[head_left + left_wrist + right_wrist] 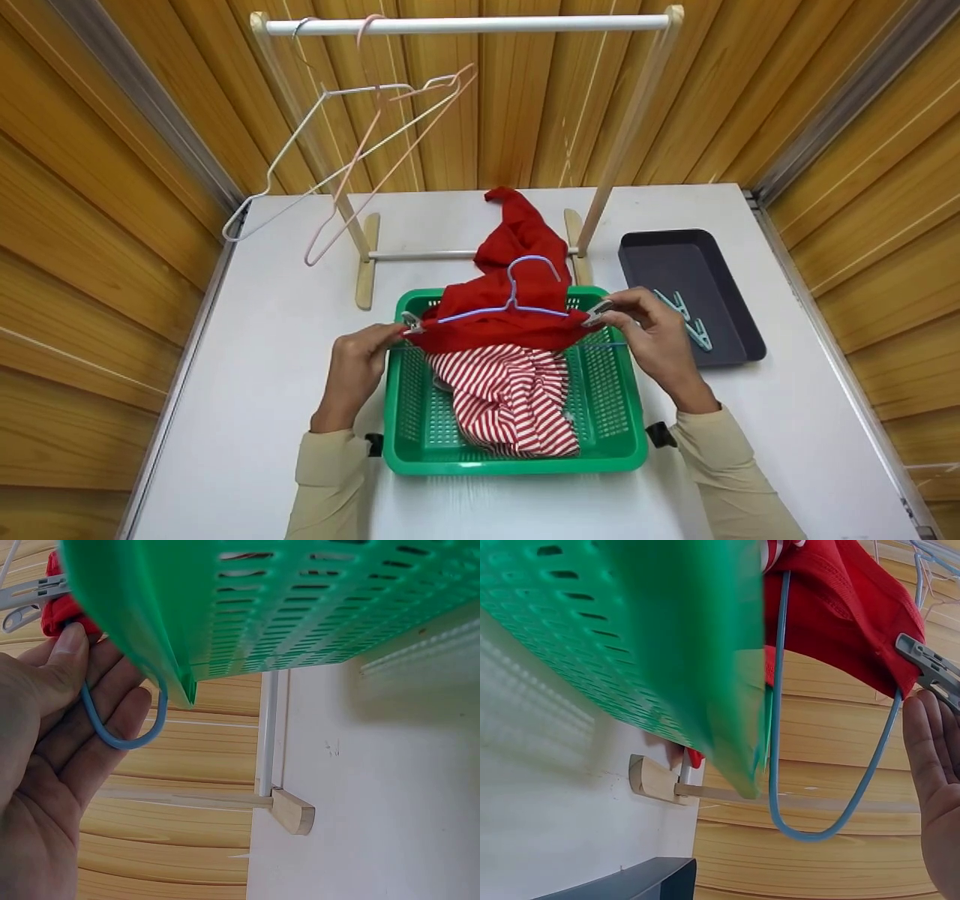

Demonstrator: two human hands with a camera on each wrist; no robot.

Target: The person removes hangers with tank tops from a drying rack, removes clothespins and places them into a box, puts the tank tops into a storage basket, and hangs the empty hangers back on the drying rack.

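Note:
A red garment [517,236] is spread along a blue wire hanger [472,312] over the green basket [517,466]. Grey clothespins grip its two upper corners, the left clothespin [412,322] and the right clothespin [930,667]. My left hand [358,369] pinches the red cloth by the left clothespin, with the hanger's looped end [124,742] across its fingers. On the other side my right hand [660,345] holds the right clothespin between thumb and fingers. Red-and-white striped cloth [517,397] lies in the basket below the red part.
Behind the basket stands a rack with a white bar [465,25] and wooden legs [366,262]. A white hanger [277,165] and a pink hanger [352,161] hang from it. To the right, a dark tray [675,255] holds light-blue clothespins [697,334].

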